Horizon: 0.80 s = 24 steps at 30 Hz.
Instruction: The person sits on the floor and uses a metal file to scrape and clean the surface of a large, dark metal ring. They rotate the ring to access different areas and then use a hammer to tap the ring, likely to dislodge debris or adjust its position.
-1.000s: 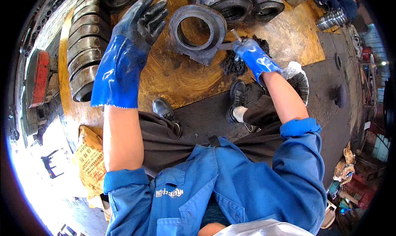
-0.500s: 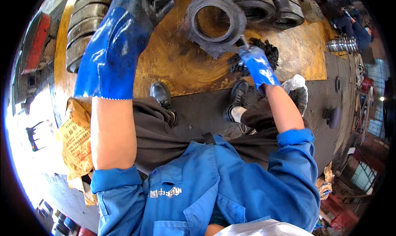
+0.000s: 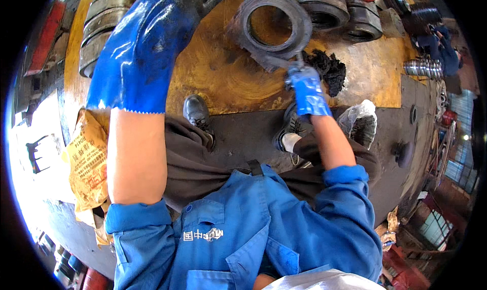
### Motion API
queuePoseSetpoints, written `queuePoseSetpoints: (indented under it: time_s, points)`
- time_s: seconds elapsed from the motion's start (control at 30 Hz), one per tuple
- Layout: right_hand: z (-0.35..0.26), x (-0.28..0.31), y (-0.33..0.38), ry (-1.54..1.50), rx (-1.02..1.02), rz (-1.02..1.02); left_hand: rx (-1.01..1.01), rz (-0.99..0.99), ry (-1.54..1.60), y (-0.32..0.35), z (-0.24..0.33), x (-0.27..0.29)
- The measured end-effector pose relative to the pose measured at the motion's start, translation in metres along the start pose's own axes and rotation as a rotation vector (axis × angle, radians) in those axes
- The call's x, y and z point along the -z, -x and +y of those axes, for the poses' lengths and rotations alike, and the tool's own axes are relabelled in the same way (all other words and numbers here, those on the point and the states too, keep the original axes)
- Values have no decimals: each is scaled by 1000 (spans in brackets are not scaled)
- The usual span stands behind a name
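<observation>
A thick dark metal ring (image 3: pixel 300 29) lies on the stained yellow-brown board ahead of me, its round hole facing up. Both my hands wear blue rubber gloves. At the ring's near edge, my right hand (image 3: pixel 304 84) is closed around a tool with a thin metal shaft (image 3: pixel 299 60); its working end is blurred, so its kind cannot be told. Just right of that shaft sits a lump of black, greasy-looking material (image 3: pixel 332 74). My left hand (image 3: pixel 177 21) is raised left of the ring, fingers blackened and apart, partly cut off by the upper edge.
Ribbed metal cylinders (image 3: pixel 109 21) line the far left, and further heavy rings (image 3: pixel 324 8) stand behind the work. Beside my right leg is a clear plastic bag (image 3: pixel 361 120). A brown paper sack (image 3: pixel 89 158) lies at left. Shiny stacked rings (image 3: pixel 423 68) stand far right.
My right hand has moved slightly left and nearer to me, with the tool still in its grip. The left hand has shifted a little farther up, toward the upper edge.
</observation>
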State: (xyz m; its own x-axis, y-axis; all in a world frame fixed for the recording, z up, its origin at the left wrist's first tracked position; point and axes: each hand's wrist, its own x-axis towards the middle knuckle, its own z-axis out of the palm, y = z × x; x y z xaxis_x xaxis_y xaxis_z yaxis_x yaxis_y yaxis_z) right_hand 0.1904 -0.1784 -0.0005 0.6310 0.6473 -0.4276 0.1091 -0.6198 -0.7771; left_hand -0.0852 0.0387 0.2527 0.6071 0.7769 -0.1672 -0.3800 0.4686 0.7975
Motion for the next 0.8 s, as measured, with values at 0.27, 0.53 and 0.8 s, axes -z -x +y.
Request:
queuePoseSetpoints:
  time_s: [0.27,0.53,0.8]
  points:
    - [-12,22,38,259,-34,48,77,-103,62,-46,-25,15]
    - [0,57,87,-559,101,547,160,-102,35,-49,-26,9]
    - [38,-81,-6,-1072,-85,424,254,-337,63,-60,-24,37]
